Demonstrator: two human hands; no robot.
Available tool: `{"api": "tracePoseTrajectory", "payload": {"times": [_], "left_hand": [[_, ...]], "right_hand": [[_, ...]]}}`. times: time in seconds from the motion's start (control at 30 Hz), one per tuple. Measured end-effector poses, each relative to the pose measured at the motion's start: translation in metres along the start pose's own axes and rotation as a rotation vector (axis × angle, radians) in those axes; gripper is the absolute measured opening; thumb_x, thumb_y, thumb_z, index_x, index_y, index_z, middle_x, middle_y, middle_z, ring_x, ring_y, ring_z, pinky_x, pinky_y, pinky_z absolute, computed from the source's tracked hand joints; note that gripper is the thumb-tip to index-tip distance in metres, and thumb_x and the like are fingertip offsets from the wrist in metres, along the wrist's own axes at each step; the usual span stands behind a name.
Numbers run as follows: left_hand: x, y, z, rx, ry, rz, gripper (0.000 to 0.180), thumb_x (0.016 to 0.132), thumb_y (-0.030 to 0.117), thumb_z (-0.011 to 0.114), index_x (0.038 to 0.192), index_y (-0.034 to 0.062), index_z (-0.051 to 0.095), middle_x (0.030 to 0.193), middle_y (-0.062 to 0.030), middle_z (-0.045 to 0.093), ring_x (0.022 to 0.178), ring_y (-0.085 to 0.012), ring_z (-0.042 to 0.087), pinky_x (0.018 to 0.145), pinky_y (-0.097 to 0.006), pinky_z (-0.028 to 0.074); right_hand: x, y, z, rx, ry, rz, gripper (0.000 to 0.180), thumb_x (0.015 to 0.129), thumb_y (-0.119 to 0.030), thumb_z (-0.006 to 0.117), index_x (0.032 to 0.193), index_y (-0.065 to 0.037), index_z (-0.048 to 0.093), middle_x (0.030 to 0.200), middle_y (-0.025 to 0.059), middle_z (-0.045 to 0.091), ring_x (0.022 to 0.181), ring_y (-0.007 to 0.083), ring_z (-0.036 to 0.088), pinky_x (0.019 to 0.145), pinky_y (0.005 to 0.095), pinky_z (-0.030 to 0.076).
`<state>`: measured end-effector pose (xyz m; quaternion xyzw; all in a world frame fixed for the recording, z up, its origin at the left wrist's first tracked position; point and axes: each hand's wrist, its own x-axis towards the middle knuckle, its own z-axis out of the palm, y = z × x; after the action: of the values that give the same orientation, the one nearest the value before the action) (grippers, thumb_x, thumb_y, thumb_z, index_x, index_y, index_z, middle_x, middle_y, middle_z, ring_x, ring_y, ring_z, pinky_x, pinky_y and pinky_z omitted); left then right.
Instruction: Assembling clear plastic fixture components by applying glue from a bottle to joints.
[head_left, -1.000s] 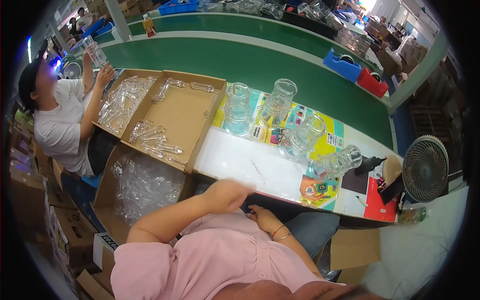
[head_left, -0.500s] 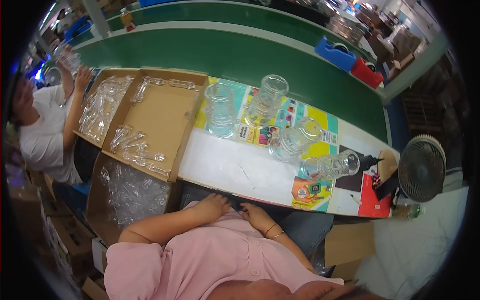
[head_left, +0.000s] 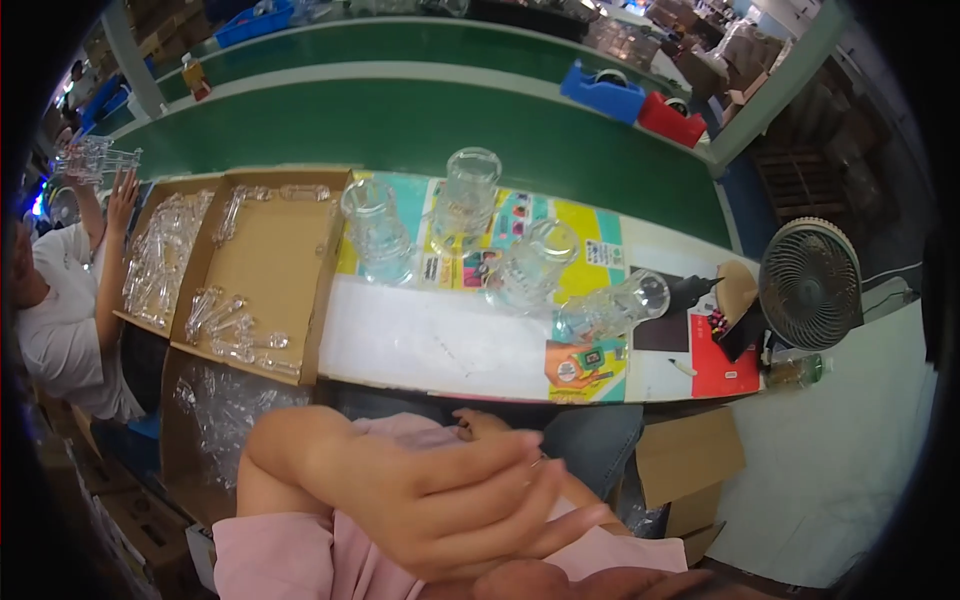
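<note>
My left hand (head_left: 455,495) is raised close in front of my chest. Its fingers are stretched out with small gaps, and I see nothing held in them. Behind it, my right hand (head_left: 483,424) rests low by my lap near the table edge. It is mostly hidden, but the fingers that show look loose and apart, with nothing in them. On the table stand several clear, waisted vessels: a leftmost clear vessel (head_left: 377,232), a far clear vessel (head_left: 470,198), a middle clear vessel (head_left: 535,265) and a tilted right clear vessel (head_left: 615,308). Neither hand touches them.
Left of the vessels, a cardboard tray (head_left: 265,285) holds clear, bone-shaped pieces. Beneath it is a box with clear plastic bags (head_left: 235,405). A co-worker (head_left: 70,305) holds a clear piece at far left. A fan (head_left: 810,283) and tape dispensers (head_left: 605,92) stand right and behind.
My left hand has risen from my lap toward the camera and now partly covers the right hand. The whole view has shifted. The co-worker's clear piece has changed position.
</note>
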<state>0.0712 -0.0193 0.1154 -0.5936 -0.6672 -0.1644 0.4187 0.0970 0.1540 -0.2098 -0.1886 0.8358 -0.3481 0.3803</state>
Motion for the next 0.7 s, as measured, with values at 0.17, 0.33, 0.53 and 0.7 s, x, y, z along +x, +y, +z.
{"api": "tracePoseTrajectory", "payload": {"times": [0.17,0.33,0.53,0.7], "left_hand": [[-0.013,0.001,-0.01,-0.249,0.118,0.027,0.011,0.081,0.012,0.054,0.082,0.01,0.065,0.073,-0.0009,0.063,0.065,-0.0125,0.058,0.072,-0.024,0.048],[-0.003,0.006,0.016,-1.216,0.84,-0.011,0.018,0.085,0.016,0.05,0.073,0.0046,0.058,0.067,-0.0084,0.06,0.059,-0.0177,0.056,0.06,-0.029,0.048],[0.045,0.003,0.059,-2.566,0.44,0.26,0.034,0.089,0.028,0.045,0.068,0.0025,0.05,0.054,-0.0044,0.039,0.046,-0.0191,0.047,0.042,-0.03,0.037],[0.028,0.025,0.1,-2.752,0.703,-0.137,0.03,0.092,0.022,0.042,0.075,0.0019,0.057,0.064,-0.0102,0.057,0.066,-0.0196,0.059,0.061,-0.028,0.047]], "right_hand": [[-0.007,0.013,0.003,0.023,0.078,-0.066,0.041,0.087,-0.028,0.055,0.119,-0.003,0.05,0.1,0.0192,0.061,0.092,0.0344,0.058,0.081,0.0387,0.046],[-0.008,0.004,0.0,0.011,0.063,-0.101,0.042,0.086,-0.029,0.055,0.119,-0.002,0.049,0.105,0.0195,0.059,0.096,0.0343,0.057,0.082,0.0391,0.045],[-0.013,0.001,-0.008,0.044,0.036,-0.041,0.041,0.086,-0.026,0.053,0.119,-0.001,0.049,0.117,0.0228,0.053,0.107,0.037,0.052,0.091,0.0415,0.041],[-0.011,0.001,-0.006,-0.045,0.066,-0.094,0.04,0.085,-0.026,0.053,0.117,-0.001,0.05,0.115,0.0233,0.054,0.107,0.0368,0.051,0.09,0.0412,0.041]]}}
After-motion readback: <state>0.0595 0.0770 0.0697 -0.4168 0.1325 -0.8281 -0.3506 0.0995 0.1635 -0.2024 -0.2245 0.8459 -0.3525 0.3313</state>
